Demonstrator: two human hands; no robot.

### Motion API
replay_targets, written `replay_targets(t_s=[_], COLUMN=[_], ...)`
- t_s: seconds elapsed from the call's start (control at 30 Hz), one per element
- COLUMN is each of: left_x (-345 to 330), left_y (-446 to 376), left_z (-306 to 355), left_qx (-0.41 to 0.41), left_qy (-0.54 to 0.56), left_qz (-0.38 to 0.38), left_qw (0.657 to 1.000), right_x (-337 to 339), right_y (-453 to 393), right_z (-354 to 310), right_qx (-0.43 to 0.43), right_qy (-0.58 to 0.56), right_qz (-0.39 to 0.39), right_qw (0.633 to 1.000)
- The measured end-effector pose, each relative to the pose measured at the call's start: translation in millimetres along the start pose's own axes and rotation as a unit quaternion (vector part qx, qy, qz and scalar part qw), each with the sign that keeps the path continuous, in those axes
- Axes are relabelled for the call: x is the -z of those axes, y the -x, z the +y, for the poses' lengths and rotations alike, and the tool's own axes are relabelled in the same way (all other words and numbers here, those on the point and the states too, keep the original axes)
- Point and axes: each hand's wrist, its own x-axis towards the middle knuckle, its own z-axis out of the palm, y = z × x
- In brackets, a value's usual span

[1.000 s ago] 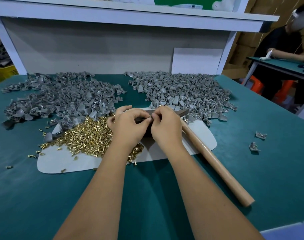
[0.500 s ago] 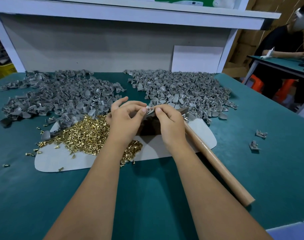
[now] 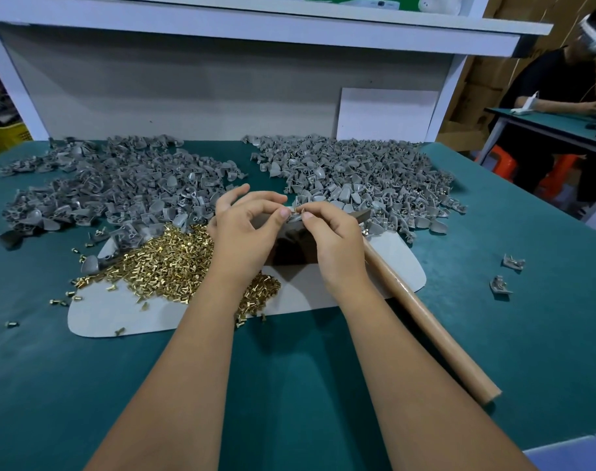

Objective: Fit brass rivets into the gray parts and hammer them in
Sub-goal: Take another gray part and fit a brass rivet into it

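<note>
Head view: we see our left hand (image 3: 245, 232) and right hand (image 3: 334, 239) meeting above a dark block (image 3: 290, 248), fingertips pinching one small gray part (image 3: 295, 212) with a brass rivet (image 3: 303, 209) at it. The part looks light, stiff and easily dropped; we judge its edges the best hold. A rivet pile (image 3: 174, 260) and a hammer (image 3: 425, 317) lie near.

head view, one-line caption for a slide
Both hands fit a brass rivet into a gray part.
</note>
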Motion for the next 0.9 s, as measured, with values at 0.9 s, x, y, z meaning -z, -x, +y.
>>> replay_targets(t_s=[0.9], left_x=[-9.6], left_y=[-1.6], left_z=[-16.9], left_qx=[0.019], left_qy=[-0.112], left_qz=[0.007], left_qw=[0.993], right_x=[48.3], right_y=[-4.5], right_z=[-24.4], right_qx=[-0.137], right_qy=[0.525], right_qz=[0.021], right_qw=[0.84])
